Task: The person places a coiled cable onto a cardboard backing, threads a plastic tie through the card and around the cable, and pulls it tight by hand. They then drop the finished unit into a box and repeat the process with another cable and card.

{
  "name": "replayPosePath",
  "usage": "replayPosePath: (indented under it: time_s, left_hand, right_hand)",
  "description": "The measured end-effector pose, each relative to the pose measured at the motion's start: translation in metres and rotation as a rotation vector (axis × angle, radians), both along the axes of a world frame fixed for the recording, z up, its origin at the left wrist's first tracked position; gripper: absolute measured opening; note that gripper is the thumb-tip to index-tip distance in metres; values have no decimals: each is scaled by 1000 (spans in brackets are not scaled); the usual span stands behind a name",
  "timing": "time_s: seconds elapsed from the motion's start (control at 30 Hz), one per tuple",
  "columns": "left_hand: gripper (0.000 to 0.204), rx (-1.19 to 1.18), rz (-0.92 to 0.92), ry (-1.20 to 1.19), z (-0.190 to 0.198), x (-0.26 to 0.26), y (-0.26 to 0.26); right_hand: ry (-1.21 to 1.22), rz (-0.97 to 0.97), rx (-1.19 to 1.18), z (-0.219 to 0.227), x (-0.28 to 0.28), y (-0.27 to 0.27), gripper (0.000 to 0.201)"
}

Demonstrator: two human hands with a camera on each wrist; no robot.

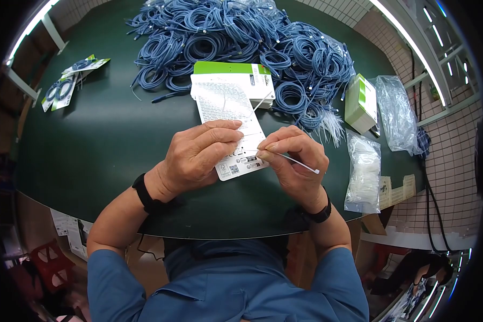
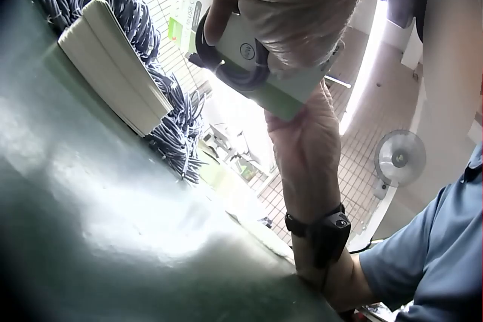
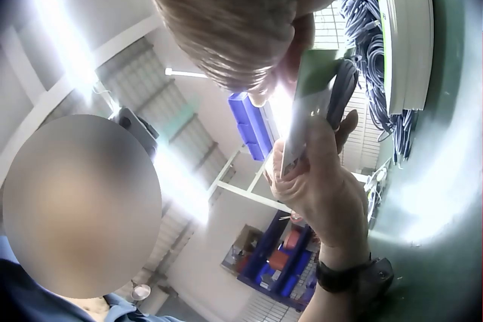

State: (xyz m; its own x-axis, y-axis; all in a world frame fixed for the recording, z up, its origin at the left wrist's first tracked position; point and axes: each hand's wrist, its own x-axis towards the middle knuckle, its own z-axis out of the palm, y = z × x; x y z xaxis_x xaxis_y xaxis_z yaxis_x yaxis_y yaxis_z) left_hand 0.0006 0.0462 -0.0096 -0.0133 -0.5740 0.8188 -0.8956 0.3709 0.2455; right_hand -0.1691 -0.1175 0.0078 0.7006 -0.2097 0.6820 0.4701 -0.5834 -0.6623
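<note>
My left hand grips a printed cardboard card, its text side facing up. Beneath the card, a coiled cable lies against the green and white face, held by the left fingers. My right hand pinches a thin white cable tie at the card's right edge, its head end pointing away to the lower right. Another thin white tie end sticks up past the card's upper right edge. Just behind the card stands a stack of green and white cards.
Coiled blue cables heap at the back. Loose white ties lie to their right, near a second card stack, a bag of ties and a clear plastic bag. Carded cables sit at the far left.
</note>
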Motion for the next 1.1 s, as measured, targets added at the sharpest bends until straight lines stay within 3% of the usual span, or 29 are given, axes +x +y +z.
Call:
replayPosePath:
  time_s: [0.27, 0.67, 0.77, 0.87, 1.0, 1.1]
  left_hand:
    - [26, -9, -1, 10, -1, 0, 0]
    - [24, 15, 10, -10, 0, -8, 2]
    - [23, 19, -5, -22, 3, -17, 3]
    - [28, 66, 95, -205, 14, -25, 11]
    - [28, 56, 92, -280, 34, -37, 14]
    - [22, 38, -31, -139, 27, -40, 3]
  right_hand:
    - [1, -25, 81, -2, -1, 2, 19]
    - [201, 27, -80, 14, -2, -4, 16]
    - [398, 160, 100, 21, -5, -13, 14]
    - [451, 215, 196, 22, -8, -17, 13]
    - [545, 314, 346, 28, -13, -20, 13]
    - [566, 382, 421, 27, -13, -25, 13]
